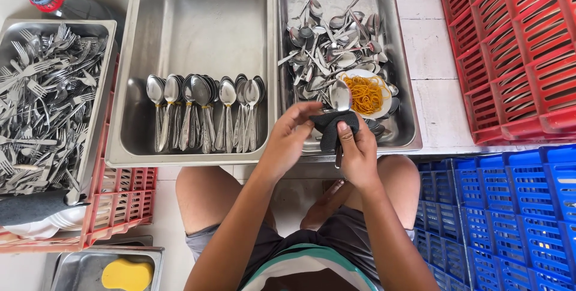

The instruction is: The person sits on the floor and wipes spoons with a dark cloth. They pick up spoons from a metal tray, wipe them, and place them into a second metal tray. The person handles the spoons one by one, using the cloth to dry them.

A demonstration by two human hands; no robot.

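Observation:
My right hand (359, 156) grips a spoon (340, 96) wrapped in a dark cloth (332, 126), its bowl pointing up and its handle end poking out below the hand. My left hand (288, 138) curls over the cloth's left side, fingers touching it. Both hands hover over the near edge between two steel trays. The left tray (192, 21) holds a row of bundled spoons (207, 108). The right tray (390, 57) holds a heap of loose spoons (333, 33) and a white dish of orange rubber bands (366, 94).
A steel tray of forks (45, 96) sits on a red crate (120, 198) at left. A large red crate (516, 45) is at right, a blue crate (510, 213) below it. A yellow sponge (126, 274) lies in a small tray bottom left. My knees are beneath the hands.

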